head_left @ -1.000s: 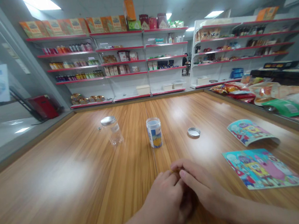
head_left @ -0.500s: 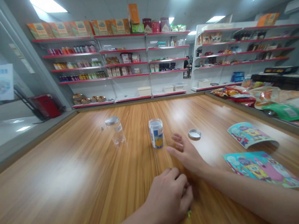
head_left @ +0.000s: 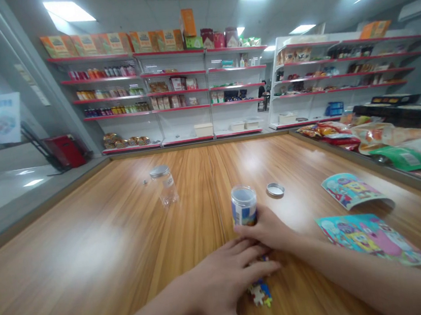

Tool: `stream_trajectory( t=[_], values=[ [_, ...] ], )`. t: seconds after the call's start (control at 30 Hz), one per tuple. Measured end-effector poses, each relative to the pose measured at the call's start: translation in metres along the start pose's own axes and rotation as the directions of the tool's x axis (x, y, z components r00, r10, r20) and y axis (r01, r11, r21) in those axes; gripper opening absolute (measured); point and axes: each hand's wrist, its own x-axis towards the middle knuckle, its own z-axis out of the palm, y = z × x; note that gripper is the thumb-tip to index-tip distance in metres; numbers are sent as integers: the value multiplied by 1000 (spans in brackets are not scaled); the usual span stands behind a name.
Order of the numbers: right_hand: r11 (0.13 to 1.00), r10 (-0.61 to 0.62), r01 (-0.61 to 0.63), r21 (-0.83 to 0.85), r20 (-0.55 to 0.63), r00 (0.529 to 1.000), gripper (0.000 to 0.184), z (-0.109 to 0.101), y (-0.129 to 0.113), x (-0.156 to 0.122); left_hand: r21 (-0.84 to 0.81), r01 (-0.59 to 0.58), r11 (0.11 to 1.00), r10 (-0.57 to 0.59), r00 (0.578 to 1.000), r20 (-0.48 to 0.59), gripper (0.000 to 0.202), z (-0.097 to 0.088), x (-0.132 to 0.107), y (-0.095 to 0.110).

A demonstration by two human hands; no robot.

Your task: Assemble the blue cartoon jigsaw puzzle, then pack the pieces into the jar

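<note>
**Steadying the open jar beside the loose pieces**

Holding the small open jar (head_left: 244,210) low on its wall looks like the right choice, since that leaves the mouth free of fingers. The jar has a blue and orange label and sits near the middle of the counter (head_left: 92,254), just ahead of both hands. It leans slightly. Its base is hidden behind the thumb, so whether it rests on the wood or hangs just above it cannot be told. Levelling it and pressing only lightly would be wise, as so small a jar would probably tip easily.

The right hand (head_left: 271,229) reaches in from the right with its forearm low over the counter. Its grip is clamped round the lower half of the jar, thumb toward the camera. The left hand (head_left: 225,278) lies palm down with its grip apart and fingers spread, holding nothing. Its fingertips lie over the small coloured building-block pieces (head_left: 261,292), some of which show past them. A flat, light cover like this should stop the pieces from scattering.

A metal lid (head_left: 275,189) lies just beyond the jar to the right. A clear jar with its lid on (head_left: 165,186) stands well apart to the left. Two cartoon pouches (head_left: 370,240) lie to the right, with snack bags (head_left: 377,137) past the counter's edge.
</note>
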Motion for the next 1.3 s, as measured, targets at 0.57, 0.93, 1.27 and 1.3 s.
stream_trajectory(
  t=[0.57,0.93,1.27,1.3],
  values=[
    [1000,-22,22,-15,-11,1000,36,-18,5,-29,254,140,957,-105,983,-148,25,29,17,16],
    [997,-64,65,-46,8,998,33,-18,4,-31,369,38,929,70,959,-275,17,33,13,11],
    [976,-216,213,40,102,971,32,-4,-21,-29,61,57,996,31,433,-901,18,-48,45,33],
    [973,-230,226,51,118,966,34,-2,-24,-29,28,121,992,-18,364,-931,23,-59,55,33]
  ],
)
